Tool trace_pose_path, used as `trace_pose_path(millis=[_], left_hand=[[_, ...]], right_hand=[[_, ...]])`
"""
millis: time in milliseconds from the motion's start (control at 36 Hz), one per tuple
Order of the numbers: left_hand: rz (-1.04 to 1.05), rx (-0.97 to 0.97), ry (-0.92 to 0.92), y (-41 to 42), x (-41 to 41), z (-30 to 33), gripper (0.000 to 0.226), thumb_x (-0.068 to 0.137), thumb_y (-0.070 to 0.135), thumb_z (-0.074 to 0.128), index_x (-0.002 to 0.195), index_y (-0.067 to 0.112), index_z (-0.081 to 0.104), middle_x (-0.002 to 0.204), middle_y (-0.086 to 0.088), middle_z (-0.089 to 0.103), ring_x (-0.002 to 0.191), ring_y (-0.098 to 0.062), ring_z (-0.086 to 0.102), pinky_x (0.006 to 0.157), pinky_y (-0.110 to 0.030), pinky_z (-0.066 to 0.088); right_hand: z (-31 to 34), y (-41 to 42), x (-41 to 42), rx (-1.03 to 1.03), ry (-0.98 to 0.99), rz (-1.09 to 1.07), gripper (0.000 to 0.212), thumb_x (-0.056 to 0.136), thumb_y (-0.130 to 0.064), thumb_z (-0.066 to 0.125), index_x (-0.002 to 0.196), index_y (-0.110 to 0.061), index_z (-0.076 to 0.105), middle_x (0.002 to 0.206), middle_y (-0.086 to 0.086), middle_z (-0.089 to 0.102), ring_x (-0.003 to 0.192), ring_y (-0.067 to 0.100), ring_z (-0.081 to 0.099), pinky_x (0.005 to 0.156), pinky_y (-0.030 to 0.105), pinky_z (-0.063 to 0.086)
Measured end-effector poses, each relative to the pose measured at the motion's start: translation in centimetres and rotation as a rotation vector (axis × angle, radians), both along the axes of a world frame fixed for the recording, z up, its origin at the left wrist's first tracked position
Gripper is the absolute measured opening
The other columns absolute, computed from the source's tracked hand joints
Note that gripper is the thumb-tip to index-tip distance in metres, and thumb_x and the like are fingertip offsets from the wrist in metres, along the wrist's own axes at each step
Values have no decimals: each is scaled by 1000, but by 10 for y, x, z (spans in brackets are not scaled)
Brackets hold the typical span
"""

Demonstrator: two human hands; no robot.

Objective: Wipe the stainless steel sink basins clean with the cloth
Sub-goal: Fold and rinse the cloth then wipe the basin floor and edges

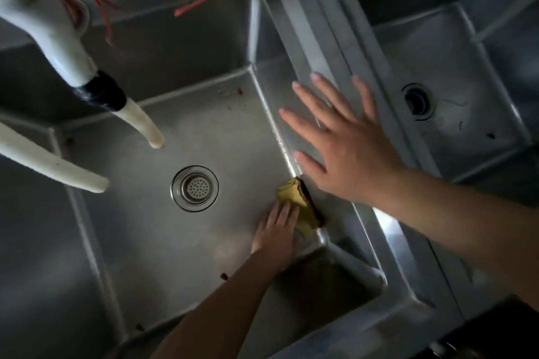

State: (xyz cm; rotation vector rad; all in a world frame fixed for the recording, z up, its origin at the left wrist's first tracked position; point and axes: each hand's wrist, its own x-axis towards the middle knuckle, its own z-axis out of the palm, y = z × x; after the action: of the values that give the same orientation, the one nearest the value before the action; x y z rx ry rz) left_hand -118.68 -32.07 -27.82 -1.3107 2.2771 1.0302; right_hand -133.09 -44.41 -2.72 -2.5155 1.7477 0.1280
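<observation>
Cloth, yellow with a dark backing, lies crumpled on the floor of the left basin against its right wall, at 3 o'clock from the drain. Left hand presses on the cloth's near end; its fingers are straight and held together, cloth projecting past the fingertips toward 1 o'clock. Right hand is over the divider, fingers straight and spread, holding nothing. Right basin shows its own drain. Two white hoses hang at 10 o'clock.
</observation>
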Motion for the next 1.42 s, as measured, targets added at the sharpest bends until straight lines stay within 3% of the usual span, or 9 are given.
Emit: trace_pose_path(millis=[56, 167, 250, 389, 806, 1028, 1167, 1306, 1417], left_hand=[[-53, -24, -27, 3, -10, -2, 72, 99, 43, 37, 158, 19, 5, 166, -5, 5, 152, -27, 5, 122, -47, 12], [-26, -156, -65, 8, -20, -4, 75, 91, 47, 50, 154, 15, 29, 161, -10, 27, 147, -30, 30, 119, -49, 23], [-44, -138, -77, 5, -25, -20, 79, 96, 44, 36, 155, 13, -7, 165, -11, -8, 152, -32, -4, 121, -52, -3], [65, -147, -143, -42, -38, -24, 72, 101, 44, 27, 156, 14, -6, 162, -6, -24, 151, -28, -16, 117, -50, -15], [117, -248, -276, -255, -8, -16, 67, 102, 45, 27, 158, 19, 2, 164, -2, -17, 152, -29, -11, 121, -55, 2], [254, -245, -184, -284, -12, -6, 64, 94, 31, 51, 151, 22, 23, 166, 1, 1, 152, -26, 6, 122, -50, 11], [208, -271, -147, -273, -5, -4, 58, 93, 34, 50, 147, 21, 31, 165, -1, 9, 153, -26, 4, 123, -49, 6], [68, -400, -58, -233, 11, 6, 49, 89, 46, 40, 126, 18, 55, 137, -6, 47, 139, -28, 33, 120, -47, 19], [59, -447, -53, -193, 22, -2, 41, 91, 39, 48, 124, 15, 55, 129, -6, 51, 126, -25, 44, 119, -39, 25]], right_hand=[[-3, -13, -23, 41, 89, -54, 68, 94, -56, 34, 156, -29, 24, 167, 5, 10, 154, 26, 4, 117, 66, 5], [-28, -17, -48, 136, 142, -118, 76, 94, -64, 26, 158, -33, 0, 167, -1, -5, 154, 24, -9, 119, 63, 3], [-47, -12, -49, 77, 116, -131, 77, 94, -64, 29, 159, -28, 9, 168, -1, -1, 154, 24, -5, 119, 62, 7], [-55, -14, -52, -38, 32, -139, 74, 93, -60, 33, 157, -24, 22, 167, -4, 10, 154, 22, 3, 120, 59, 10], [-61, -16, -53, -160, -56, -119, 72, 87, -49, 52, 151, -19, 41, 163, -1, 26, 152, 24, 19, 116, 61, 19], [-61, -17, -52, -159, -56, -118, 73, 85, -49, 53, 150, -18, 43, 163, -1, 27, 151, 25, 22, 116, 61, 20], [-60, -16, -51, -163, -57, -122, 73, 84, -48, 55, 149, -18, 43, 162, -1, 28, 151, 24, 22, 116, 61, 20], [-60, -15, -50, -184, -75, -121, 72, 84, -46, 57, 149, -17, 44, 161, 0, 30, 151, 25, 24, 115, 61, 22], [-59, -14, -50, -188, -73, -120, 71, 85, -44, 57, 149, -17, 45, 161, 1, 31, 150, 25, 25, 114, 62, 23]])
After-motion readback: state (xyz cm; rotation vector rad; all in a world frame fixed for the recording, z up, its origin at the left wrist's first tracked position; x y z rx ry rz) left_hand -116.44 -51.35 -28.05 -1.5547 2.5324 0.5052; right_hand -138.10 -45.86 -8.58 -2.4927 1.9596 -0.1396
